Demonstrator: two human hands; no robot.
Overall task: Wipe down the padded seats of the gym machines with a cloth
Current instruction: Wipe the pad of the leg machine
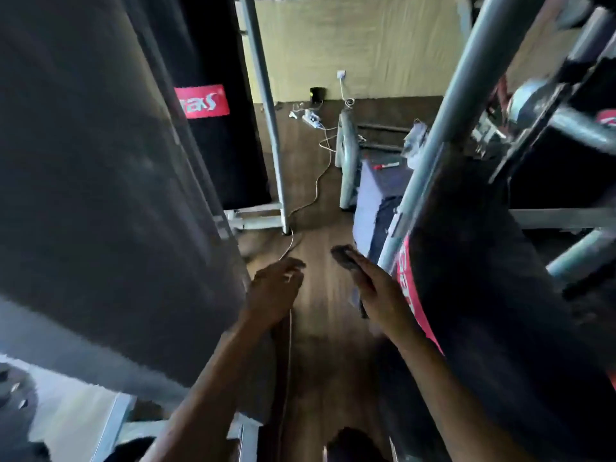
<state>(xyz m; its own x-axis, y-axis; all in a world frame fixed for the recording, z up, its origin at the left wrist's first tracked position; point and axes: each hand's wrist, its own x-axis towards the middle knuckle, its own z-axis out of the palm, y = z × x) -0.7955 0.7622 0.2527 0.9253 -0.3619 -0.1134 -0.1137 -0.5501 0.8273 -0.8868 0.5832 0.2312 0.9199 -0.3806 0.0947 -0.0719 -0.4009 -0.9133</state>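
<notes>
Three black pads are filling most of what I am seeing. The biggest pad (pixel 100 161) is taking up the whole left side, blurred, with its right edge running down toward my left wrist. A second pad (pixel 220 145) is standing behind it and showing one red label (pixel 201 101). The third pad (pixel 483 311) is leaning along the right, with a red label (pixel 405 281) on its near edge and a slanted steel tube (pixel 450 128) running up beside it.

Between them a strip of wooden floor (pixel 320 345) is lying open, wide enough for both my forearms side by side, and it is leading ahead to the wall. An upright steel post (pixel 266 95) is marking its left border, and a grey-blue block (pixel 373 195) is cutting into it from the right. One white cable (pixel 316 181) is trailing down the middle of the floor.

My two hands are hanging over this strip, apart from each other. My left hand (pixel 275 291) is carrying nothing, its fingers loose and slightly spread, just beside the big pad's edge. My right hand (pixel 380 295) is holding the single dark cloth (pixel 345 256), which is sticking out past my fingertips, close to the third pad; I cannot tell whether it is touching the pad.
</notes>
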